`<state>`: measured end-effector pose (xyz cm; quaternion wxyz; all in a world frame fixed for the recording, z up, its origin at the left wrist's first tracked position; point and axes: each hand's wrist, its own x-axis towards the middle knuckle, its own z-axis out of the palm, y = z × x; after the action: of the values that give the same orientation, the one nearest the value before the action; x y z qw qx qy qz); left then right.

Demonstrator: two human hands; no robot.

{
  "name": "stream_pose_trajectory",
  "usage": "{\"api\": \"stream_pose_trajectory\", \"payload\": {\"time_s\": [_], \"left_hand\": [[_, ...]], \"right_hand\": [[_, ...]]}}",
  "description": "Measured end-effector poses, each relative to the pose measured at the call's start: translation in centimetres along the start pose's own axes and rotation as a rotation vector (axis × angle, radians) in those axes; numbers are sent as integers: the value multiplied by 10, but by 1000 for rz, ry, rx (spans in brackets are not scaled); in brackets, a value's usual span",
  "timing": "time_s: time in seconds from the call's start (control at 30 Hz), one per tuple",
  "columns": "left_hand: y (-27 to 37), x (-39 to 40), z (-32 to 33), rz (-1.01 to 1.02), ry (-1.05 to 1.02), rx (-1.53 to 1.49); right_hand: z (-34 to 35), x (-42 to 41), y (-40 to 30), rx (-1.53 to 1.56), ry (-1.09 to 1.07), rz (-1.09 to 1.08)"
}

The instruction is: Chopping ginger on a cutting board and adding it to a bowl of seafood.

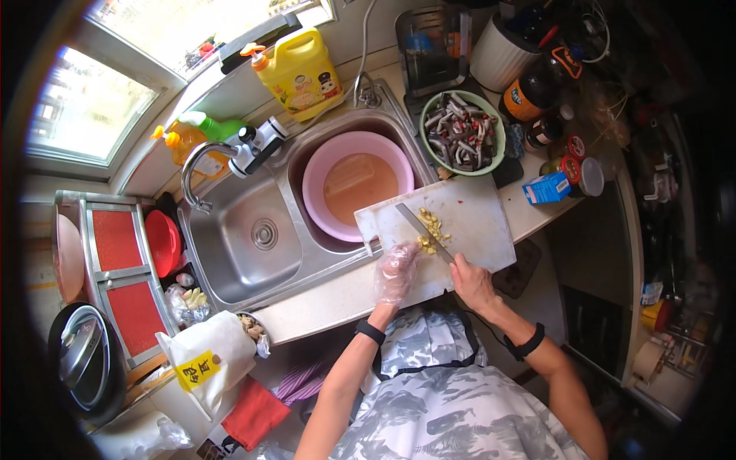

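My right hand is bare and closed around the handle of a kitchen knife. The blade lies over chopped yellowish pieces, possibly ginger or garlic, on a white cutting board. In a clear plastic glove, my left hand rests at the board's near left part, beside the pieces; its fingers look curled, but whether it holds anything is hidden. Beyond the board stands a green bowl of dark, silvery cut strips, perhaps fish, with red bits.
A pink basin with brownish liquid sits in the right sink bowl, partly under the board's corner. The faucet arches over the left sink bowl. A yellow jug stands behind; a blue carton, jars and bottles stand at the right.
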<state>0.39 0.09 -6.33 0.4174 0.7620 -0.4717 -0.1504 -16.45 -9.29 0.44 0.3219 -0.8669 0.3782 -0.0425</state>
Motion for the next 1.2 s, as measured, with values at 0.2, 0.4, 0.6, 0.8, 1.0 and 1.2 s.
{"api": "stream_pose_trajectory", "payload": {"time_s": [0.2, 0.4, 0.6, 0.8, 1.0, 1.2], "left_hand": [[2, 7, 12, -43, 34, -88], [-2, 9, 13, -55, -26, -113], [-10, 4, 19, -42, -19, -158], [13, 19, 4, -86, -50, -85], [17, 17, 10, -157, 2, -89], [13, 14, 9, -142, 3, -86]], "right_hand": [[4, 5, 5, -24, -33, 28], [-4, 14, -1, -16, -87, 37], [14, 13, 6, -42, -64, 54], [12, 10, 7, 7, -28, 60], [8, 10, 8, 31, 33, 76], [-3, 7, 4, 31, 25, 44]]}}
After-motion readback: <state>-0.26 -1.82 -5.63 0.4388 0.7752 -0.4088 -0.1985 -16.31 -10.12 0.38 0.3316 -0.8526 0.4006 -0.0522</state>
